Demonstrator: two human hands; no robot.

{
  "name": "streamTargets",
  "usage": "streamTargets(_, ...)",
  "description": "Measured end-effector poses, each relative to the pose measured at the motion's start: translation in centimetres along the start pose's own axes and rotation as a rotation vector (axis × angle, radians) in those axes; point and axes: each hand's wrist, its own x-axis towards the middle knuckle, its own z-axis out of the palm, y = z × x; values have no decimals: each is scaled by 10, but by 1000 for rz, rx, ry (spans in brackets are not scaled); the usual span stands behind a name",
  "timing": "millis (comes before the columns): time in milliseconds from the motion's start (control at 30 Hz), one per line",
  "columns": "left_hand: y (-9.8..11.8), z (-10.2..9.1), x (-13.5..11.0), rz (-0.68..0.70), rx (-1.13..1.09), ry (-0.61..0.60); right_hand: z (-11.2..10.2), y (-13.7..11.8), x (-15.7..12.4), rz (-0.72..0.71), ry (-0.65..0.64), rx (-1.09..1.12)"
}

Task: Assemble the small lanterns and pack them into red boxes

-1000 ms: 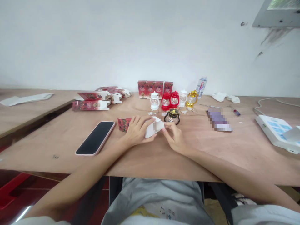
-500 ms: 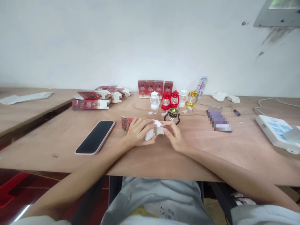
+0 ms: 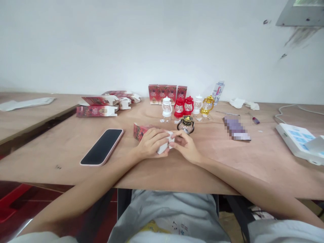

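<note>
Left hand (image 3: 152,143) grips box (image 3: 138,131), right hand (image 3: 186,145) pinches flap (image 3: 171,139) (looks unclosed); four boxes (image 3: 162,94) at tabletop's (image 3: 217,175) back edge, lanterns (image 3: 179,107) unboxed.

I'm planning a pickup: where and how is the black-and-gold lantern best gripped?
Probably grip the black-and-gold lantern by its cap, from above: the cap faces up, the right hand crowds the near side, and a red lantern stands behind.
</note>
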Motion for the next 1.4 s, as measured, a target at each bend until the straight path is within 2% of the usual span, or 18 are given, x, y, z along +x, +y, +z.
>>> streamTargets(500,6,1,6,41,5,35,7,3,-1,22,153,-44)
streamTargets(733,11,3,2,61,29,34,4,6,2,26,123,-3)
streamTargets(933,12,5,-4,148,-26,92,3,5,2,11,-94,-51)
streamTargets(1000,8,4,-6,150,-67,91,2,6,1,-63,-52,-147)
streamTargets(1100,5,1,-5,5,-62,129,-4,7,-1,-338,38,-437)
streamTargets(1200,5,-3,1,-313,-18,164,-11,7,0,-586,-22,-758)
streamTargets(1300,6,-2,6,-595,-108,215,-14,5,2,-635,-157,-997)
streamTargets(1400,3,0,7,-744,-161,196,-15,3,5,-717,-308,-1071)
